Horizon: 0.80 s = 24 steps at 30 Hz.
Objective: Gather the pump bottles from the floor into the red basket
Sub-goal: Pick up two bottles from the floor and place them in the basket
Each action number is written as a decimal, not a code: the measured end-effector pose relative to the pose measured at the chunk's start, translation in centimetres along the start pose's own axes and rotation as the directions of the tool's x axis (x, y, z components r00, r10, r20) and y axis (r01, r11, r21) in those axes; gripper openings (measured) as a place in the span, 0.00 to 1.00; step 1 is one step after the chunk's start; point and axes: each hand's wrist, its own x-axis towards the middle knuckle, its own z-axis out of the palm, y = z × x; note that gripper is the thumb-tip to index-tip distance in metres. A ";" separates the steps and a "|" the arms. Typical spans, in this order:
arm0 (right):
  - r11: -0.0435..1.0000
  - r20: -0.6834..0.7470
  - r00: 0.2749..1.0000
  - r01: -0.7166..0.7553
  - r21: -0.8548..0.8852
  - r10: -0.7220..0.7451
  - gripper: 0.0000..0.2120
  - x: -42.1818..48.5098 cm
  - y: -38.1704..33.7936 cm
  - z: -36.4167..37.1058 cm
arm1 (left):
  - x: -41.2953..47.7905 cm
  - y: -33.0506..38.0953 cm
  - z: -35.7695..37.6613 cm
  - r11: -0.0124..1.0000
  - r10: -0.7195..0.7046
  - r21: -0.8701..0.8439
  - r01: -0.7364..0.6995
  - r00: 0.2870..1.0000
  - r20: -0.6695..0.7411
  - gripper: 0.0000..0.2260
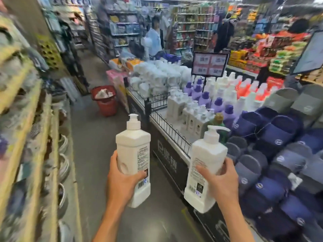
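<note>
I hold two white pump bottles upright in front of me over the grey aisle floor. My left hand (122,182) grips the left pump bottle (133,151) around its lower body. My right hand (221,182) grips the right pump bottle (204,159), whose pump spout points right. The red basket (106,103) stands on the floor farther up the aisle, left of the display table, with white items inside it.
A display table (167,154) with a low black wire fence runs along the right, stocked with white pump bottles (185,110), purple bottles and navy slippers (272,137). Shelves (35,137) line the left side. A person in a light blue top (154,41) stands far up the aisle.
</note>
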 end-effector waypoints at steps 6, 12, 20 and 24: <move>1.000 0.176 0.984 0.015 0.021 -0.019 0.32 5.9 -0.2 4.9 | 2.8 -0.3 -0.5 0.999 -0.034 0.036 0.040 0.986 -0.161 0.44; 0.999 0.305 0.952 0.003 0.052 -0.018 0.31 9.1 -0.6 10.7 | 4.9 -1.1 -2.5 0.994 -0.080 0.050 0.101 0.944 -0.319 0.44; 0.999 0.440 0.897 0.040 0.000 -0.036 0.27 10.9 -1.7 19.5 | 11.0 -2.2 -5.9 0.992 -0.082 0.063 0.112 0.928 -0.363 0.45; 0.995 0.454 0.888 0.098 -0.034 -0.072 0.28 12.2 -3.1 24.1 | 15.3 -3.2 -7.6 0.995 -0.069 0.037 0.088 0.930 -0.361 0.45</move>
